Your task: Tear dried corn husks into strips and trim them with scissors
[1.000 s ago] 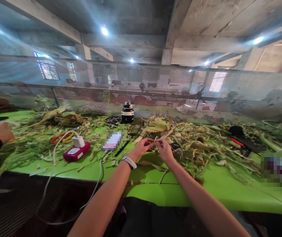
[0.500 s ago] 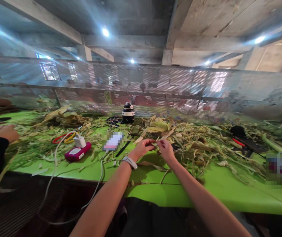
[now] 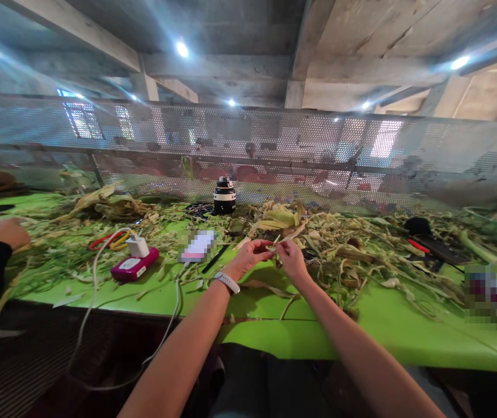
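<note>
My left hand (image 3: 249, 259), with a white band at the wrist, is pinched around a small pale corn husk strip (image 3: 276, 240). My right hand (image 3: 292, 263) meets it from the other side, its thumb and fingers closed on the same strip. Just behind my fingers lies a bundle of broad yellow-green corn husks (image 3: 280, 219). To the right spreads a tangled heap of dry husk shreds (image 3: 339, 244). Both hands are just above the green table cover (image 3: 270, 337); the exact shape of the held strip is partly hidden by my fingers.
A phone (image 3: 197, 246) on a white cable and a magenta power block (image 3: 134, 265) lie to the left. A black bottle (image 3: 224, 196) stands before the mesh screen (image 3: 309, 157). At far left is another person's hand (image 3: 7, 233). Scissors with red (image 3: 418, 246) lie right.
My hands stay together on the strip, with only small finger movements; a pale end now sticks up between them. The other person's hand shifts slightly at the left. The view tilts a little.
</note>
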Available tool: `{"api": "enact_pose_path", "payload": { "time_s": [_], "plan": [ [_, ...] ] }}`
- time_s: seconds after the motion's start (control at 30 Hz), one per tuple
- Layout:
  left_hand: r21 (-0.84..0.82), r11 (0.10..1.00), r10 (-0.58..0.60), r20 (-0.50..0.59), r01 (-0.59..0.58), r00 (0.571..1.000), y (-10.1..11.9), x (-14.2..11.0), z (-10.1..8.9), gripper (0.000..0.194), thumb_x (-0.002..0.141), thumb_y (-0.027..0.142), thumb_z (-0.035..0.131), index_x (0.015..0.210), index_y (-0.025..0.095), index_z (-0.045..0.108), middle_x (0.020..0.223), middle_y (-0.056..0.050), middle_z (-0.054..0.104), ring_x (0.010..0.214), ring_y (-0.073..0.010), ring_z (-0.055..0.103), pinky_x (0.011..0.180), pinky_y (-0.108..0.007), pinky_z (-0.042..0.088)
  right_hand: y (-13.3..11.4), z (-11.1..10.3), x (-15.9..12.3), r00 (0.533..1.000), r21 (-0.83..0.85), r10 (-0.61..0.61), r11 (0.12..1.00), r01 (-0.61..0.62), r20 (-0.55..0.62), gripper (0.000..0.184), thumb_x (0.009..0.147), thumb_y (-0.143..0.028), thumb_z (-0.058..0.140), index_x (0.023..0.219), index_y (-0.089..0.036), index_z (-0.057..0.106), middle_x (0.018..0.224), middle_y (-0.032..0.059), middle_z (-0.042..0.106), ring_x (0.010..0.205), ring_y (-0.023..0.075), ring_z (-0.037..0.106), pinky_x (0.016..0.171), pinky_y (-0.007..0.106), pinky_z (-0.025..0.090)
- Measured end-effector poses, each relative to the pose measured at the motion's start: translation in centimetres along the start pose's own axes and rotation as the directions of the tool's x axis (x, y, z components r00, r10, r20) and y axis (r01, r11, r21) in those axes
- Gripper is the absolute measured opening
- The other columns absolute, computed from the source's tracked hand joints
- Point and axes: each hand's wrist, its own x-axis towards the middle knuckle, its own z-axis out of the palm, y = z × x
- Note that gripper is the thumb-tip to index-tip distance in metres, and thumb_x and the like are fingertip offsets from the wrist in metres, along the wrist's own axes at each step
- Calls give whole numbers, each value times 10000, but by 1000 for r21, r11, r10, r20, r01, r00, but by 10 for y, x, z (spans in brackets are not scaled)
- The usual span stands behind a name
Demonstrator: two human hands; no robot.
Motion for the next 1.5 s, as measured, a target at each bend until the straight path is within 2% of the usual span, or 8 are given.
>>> {"api": "enact_pose_path", "payload": {
  "time_s": [0.3,0.47,0.57,0.67,0.9,1.07,1.3,1.5],
  "plan": [
    [52,998,21,-52,-18,998,-3,2,-1,354,602,254,772,927,155,674,764,-9,666,712,-132,588,697,-245,468,-6,2,-2,999,12,-31,999,31,28,336,706,-555,582,691,-229,500,572,-6,553,475,143,507,412,254,411],
    [185,982,39,-89,-22,995,-5,2,-1,248,634,183,703,881,167,675,744,-2,649,672,-126,563,640,-231,446,-3,2,-3,997,3,-36,999,36,74,329,732,-552,565,691,-232,496,549,-24,510,453,138,474,412,260,407],
    [275,960,66,-67,-45,996,-7,3,-1,262,659,153,651,919,163,677,693,17,620,644,-122,540,610,-226,426,-2,2,-3,994,-49,-89,995,92,58,324,750,-537,562,682,-227,498,549,-21,504,497,141,488,440,249,410],
    [307,948,108,-48,-88,993,-8,5,-2,296,673,138,621,965,156,664,687,26,609,656,-122,545,629,-228,432,-1,2,-3,995,-51,-81,995,84,51,331,761,-545,550,694,-227,487,558,-24,515,491,137,492,429,245,430],
    [259,964,61,28,-66,998,-9,7,-4,322,700,106,588,1012,174,631,689,30,634,686,-118,595,681,-239,473,6,2,0,996,28,-34,999,32,83,361,735,-582,546,723,-229,470,584,-26,529,445,130,488,384,253,434],
    [225,973,59,6,-58,998,-4,4,-4,315,689,68,550,970,161,657,747,6,668,731,-119,603,740,-247,470,11,0,4,992,-66,-121,990,122,24,330,756,-540,530,714,-214,502,588,-8,550,516,140,512,476,255,420],
    [115,993,32,-62,-24,998,3,-3,0,235,739,313,624,914,168,684,831,-29,676,778,-156,598,755,-285,477,16,2,7,988,-31,-126,991,129,87,338,759,-539,534,704,-206,511,622,1,589,573,142,553,542,259,443],
    [20,999,33,-70,-32,997,0,-1,0,286,686,308,710,917,144,668,788,-27,660,735,-137,579,769,-287,479,14,5,8,992,62,-69,996,63,106,332,740,-531,577,718,-205,516,601,-13,585,558,135,556,506,245,461]
  ]
}}
